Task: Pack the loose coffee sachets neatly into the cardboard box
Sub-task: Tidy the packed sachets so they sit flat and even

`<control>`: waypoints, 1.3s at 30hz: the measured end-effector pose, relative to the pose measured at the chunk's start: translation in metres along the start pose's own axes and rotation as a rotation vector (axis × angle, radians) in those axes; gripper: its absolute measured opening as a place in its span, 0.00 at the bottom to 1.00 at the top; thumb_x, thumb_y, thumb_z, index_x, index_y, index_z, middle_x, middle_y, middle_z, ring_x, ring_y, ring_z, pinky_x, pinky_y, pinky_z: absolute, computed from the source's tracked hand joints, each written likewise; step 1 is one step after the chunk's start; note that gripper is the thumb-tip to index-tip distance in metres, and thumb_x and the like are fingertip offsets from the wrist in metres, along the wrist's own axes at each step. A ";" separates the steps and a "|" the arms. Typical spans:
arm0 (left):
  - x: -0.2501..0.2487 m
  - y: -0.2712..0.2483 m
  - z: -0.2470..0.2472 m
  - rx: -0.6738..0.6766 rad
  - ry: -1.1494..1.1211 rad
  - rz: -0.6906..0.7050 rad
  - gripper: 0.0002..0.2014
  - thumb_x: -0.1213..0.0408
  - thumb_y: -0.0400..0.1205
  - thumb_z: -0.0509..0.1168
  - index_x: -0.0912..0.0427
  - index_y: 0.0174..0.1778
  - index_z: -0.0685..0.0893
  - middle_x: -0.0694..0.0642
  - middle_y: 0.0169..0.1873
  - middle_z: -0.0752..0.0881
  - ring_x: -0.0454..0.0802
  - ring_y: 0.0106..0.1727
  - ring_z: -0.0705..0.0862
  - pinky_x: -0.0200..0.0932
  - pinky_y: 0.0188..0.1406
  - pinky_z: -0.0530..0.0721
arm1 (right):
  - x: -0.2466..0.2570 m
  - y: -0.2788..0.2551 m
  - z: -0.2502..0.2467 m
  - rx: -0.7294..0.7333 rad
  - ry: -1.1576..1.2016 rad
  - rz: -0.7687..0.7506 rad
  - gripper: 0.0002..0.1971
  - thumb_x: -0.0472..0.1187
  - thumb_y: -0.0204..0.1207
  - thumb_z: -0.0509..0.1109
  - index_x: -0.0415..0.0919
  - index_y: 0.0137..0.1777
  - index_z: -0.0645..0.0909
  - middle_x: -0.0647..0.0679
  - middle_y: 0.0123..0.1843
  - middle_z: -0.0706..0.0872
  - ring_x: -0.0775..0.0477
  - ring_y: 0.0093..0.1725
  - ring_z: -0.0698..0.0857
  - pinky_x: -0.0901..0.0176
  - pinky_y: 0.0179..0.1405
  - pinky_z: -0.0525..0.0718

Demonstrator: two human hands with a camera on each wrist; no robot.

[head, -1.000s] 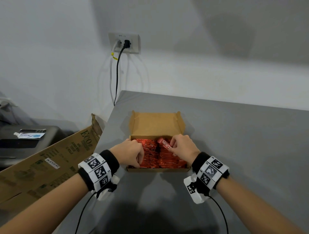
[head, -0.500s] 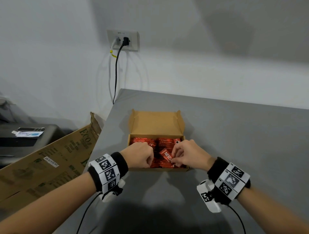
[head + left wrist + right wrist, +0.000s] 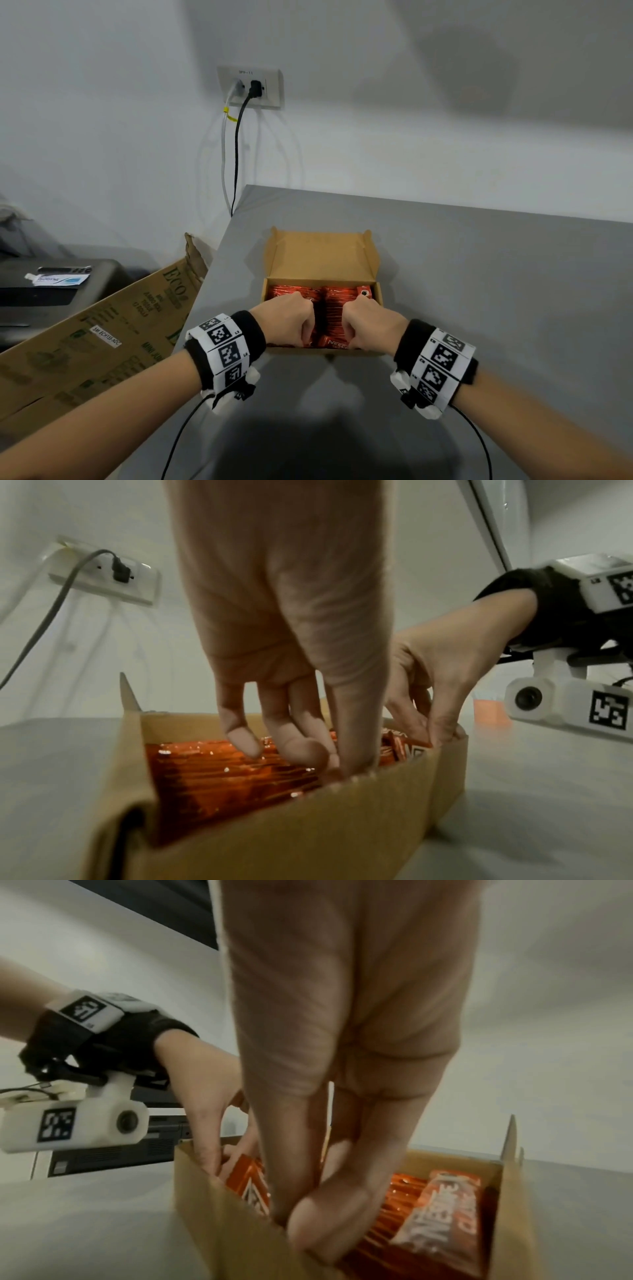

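Observation:
The open cardboard box sits on the grey table, lid folded back, packed with two rows of red coffee sachets. Both hands reach in at its near wall. One sachet lies lengthwise just inside that wall. My right hand pinches its right end between thumb and fingers. My left hand, fingers curled, grips its left end; in the right wrist view the left hand closes on the sachet. Another sachet lies label-up on the right row.
A large brown carton leans against the table's left edge, with a black printer behind it. A wall socket has two cables hanging down past the table's back left corner. Bare grey tabletop lies to the right and in front of the box.
My right hand has carried the sachet from the middle of the box back to the near wall and lowered it. My left hand has come over and taken its other end.

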State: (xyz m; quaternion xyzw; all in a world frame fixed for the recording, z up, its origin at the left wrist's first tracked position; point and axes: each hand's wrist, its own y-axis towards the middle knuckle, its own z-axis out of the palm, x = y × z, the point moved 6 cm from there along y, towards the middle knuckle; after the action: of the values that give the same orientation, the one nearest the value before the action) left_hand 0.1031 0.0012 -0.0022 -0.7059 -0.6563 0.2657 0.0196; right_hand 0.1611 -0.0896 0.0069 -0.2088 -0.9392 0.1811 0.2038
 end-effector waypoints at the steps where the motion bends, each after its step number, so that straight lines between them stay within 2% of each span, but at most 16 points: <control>1: 0.001 -0.001 0.000 0.012 -0.025 0.000 0.08 0.71 0.76 0.66 0.62 0.42 0.91 0.52 0.43 0.90 0.46 0.43 0.85 0.22 0.37 0.74 | -0.001 0.000 -0.001 0.020 0.020 0.009 0.03 0.29 0.70 0.74 0.29 0.39 0.87 0.38 0.41 0.90 0.50 0.32 0.83 0.59 0.45 0.86; 3: 0.004 -0.003 -0.001 0.024 -0.067 -0.008 0.06 0.68 0.77 0.68 0.61 0.43 0.91 0.51 0.44 0.90 0.44 0.44 0.85 0.32 0.46 0.82 | -0.005 -0.002 -0.003 0.055 0.069 0.028 0.03 0.29 0.72 0.73 0.28 0.42 0.87 0.36 0.43 0.90 0.54 0.25 0.80 0.64 0.36 0.85; 4: 0.005 -0.003 -0.003 0.005 -0.080 -0.016 0.06 0.66 0.77 0.68 0.60 0.43 0.91 0.50 0.43 0.90 0.43 0.43 0.85 0.35 0.48 0.84 | -0.005 -0.003 -0.004 0.055 0.070 0.031 0.04 0.28 0.72 0.72 0.28 0.43 0.87 0.36 0.44 0.90 0.54 0.26 0.80 0.65 0.34 0.83; 5: 0.005 -0.003 -0.006 -0.035 -0.089 -0.015 0.06 0.65 0.77 0.68 0.59 0.43 0.90 0.49 0.42 0.89 0.42 0.42 0.85 0.37 0.48 0.85 | -0.005 -0.004 -0.005 0.044 0.055 0.031 0.04 0.28 0.72 0.71 0.29 0.44 0.87 0.37 0.46 0.90 0.51 0.31 0.82 0.65 0.36 0.83; 7: 0.000 -0.002 -0.011 -0.116 -0.112 0.019 0.05 0.63 0.77 0.69 0.57 0.45 0.90 0.48 0.43 0.89 0.40 0.41 0.85 0.36 0.47 0.84 | -0.001 -0.005 -0.005 -0.002 0.000 0.019 0.06 0.29 0.74 0.68 0.29 0.44 0.86 0.38 0.47 0.89 0.45 0.43 0.84 0.58 0.47 0.84; 9: -0.010 0.000 -0.009 -0.123 -0.116 0.064 0.06 0.64 0.77 0.69 0.58 0.47 0.89 0.50 0.45 0.89 0.41 0.42 0.84 0.34 0.46 0.81 | 0.004 -0.004 -0.004 -0.038 -0.038 -0.001 0.07 0.28 0.75 0.64 0.29 0.42 0.84 0.37 0.46 0.88 0.40 0.44 0.84 0.50 0.53 0.84; 12: -0.018 0.003 -0.003 -0.101 -0.104 0.075 0.07 0.69 0.76 0.66 0.62 0.45 0.90 0.53 0.43 0.90 0.41 0.36 0.82 0.25 0.39 0.75 | 0.006 -0.003 -0.003 -0.044 -0.058 0.006 0.07 0.28 0.74 0.63 0.30 0.39 0.82 0.36 0.44 0.87 0.44 0.37 0.79 0.48 0.51 0.85; 15: -0.021 0.003 -0.004 -0.150 -0.141 0.070 0.04 0.68 0.74 0.66 0.59 0.36 0.86 0.52 0.33 0.88 0.38 0.24 0.76 0.23 0.26 0.70 | 0.005 -0.005 -0.003 -0.038 -0.077 0.008 0.07 0.28 0.73 0.64 0.30 0.40 0.84 0.36 0.44 0.88 0.40 0.40 0.83 0.50 0.48 0.85; 19: -0.026 0.005 -0.006 -0.139 -0.189 0.084 0.06 0.67 0.76 0.67 0.62 0.40 0.90 0.51 0.38 0.90 0.39 0.31 0.82 0.21 0.34 0.75 | -0.002 -0.004 -0.002 -0.007 -0.038 0.007 0.06 0.29 0.72 0.67 0.31 0.42 0.87 0.38 0.44 0.89 0.42 0.45 0.86 0.54 0.49 0.85; 22: -0.026 0.007 -0.007 -0.124 -0.209 0.074 0.06 0.68 0.76 0.67 0.63 0.40 0.91 0.52 0.38 0.91 0.43 0.37 0.86 0.30 0.42 0.82 | -0.021 -0.006 -0.009 0.011 0.048 0.062 0.06 0.31 0.67 0.75 0.36 0.44 0.89 0.43 0.45 0.90 0.49 0.43 0.85 0.57 0.50 0.86; 24: -0.027 0.007 -0.007 -0.122 -0.194 0.064 0.06 0.69 0.76 0.67 0.64 0.41 0.90 0.53 0.39 0.91 0.44 0.38 0.86 0.33 0.44 0.83 | -0.033 -0.011 -0.016 -0.010 0.070 0.107 0.06 0.33 0.66 0.78 0.38 0.43 0.89 0.46 0.44 0.90 0.51 0.41 0.85 0.62 0.46 0.84; 27: -0.031 0.008 -0.007 -0.111 -0.161 0.041 0.06 0.69 0.77 0.68 0.64 0.41 0.90 0.53 0.40 0.90 0.43 0.39 0.86 0.30 0.42 0.81 | -0.041 -0.019 -0.015 0.003 0.063 0.140 0.04 0.35 0.66 0.78 0.38 0.41 0.89 0.46 0.43 0.91 0.55 0.36 0.82 0.68 0.39 0.77; 29: -0.034 0.010 -0.008 -0.109 -0.120 0.041 0.05 0.70 0.76 0.68 0.63 0.40 0.90 0.53 0.40 0.90 0.40 0.36 0.82 0.29 0.40 0.77 | -0.041 -0.021 -0.011 0.002 0.063 0.156 0.05 0.34 0.66 0.78 0.38 0.42 0.89 0.46 0.44 0.90 0.56 0.36 0.81 0.68 0.39 0.76; 32: -0.039 0.012 -0.010 -0.114 -0.068 0.054 0.05 0.70 0.75 0.68 0.64 0.39 0.90 0.53 0.40 0.89 0.39 0.35 0.78 0.32 0.40 0.78 | -0.041 -0.020 -0.010 -0.015 0.053 0.159 0.05 0.35 0.66 0.78 0.39 0.42 0.88 0.47 0.44 0.89 0.55 0.37 0.80 0.67 0.40 0.77; 36: -0.040 0.012 -0.010 -0.111 -0.065 0.054 0.06 0.68 0.76 0.68 0.63 0.44 0.90 0.54 0.41 0.89 0.45 0.40 0.84 0.34 0.41 0.79 | -0.043 -0.022 -0.008 -0.036 0.075 0.150 0.06 0.35 0.66 0.78 0.38 0.43 0.87 0.47 0.44 0.89 0.54 0.38 0.80 0.67 0.42 0.79; 39: -0.037 0.010 -0.008 -0.150 -0.096 0.051 0.06 0.68 0.77 0.68 0.63 0.40 0.90 0.54 0.39 0.90 0.46 0.39 0.86 0.30 0.39 0.78 | -0.045 -0.024 -0.006 -0.037 0.129 0.126 0.04 0.33 0.67 0.77 0.37 0.41 0.87 0.47 0.40 0.88 0.57 0.34 0.81 0.74 0.35 0.77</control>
State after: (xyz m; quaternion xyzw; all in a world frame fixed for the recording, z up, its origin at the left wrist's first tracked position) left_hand 0.1156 -0.0319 0.0137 -0.7081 -0.6566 0.2497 -0.0717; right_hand 0.1932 -0.1298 0.0084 -0.2824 -0.9124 0.1621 0.2481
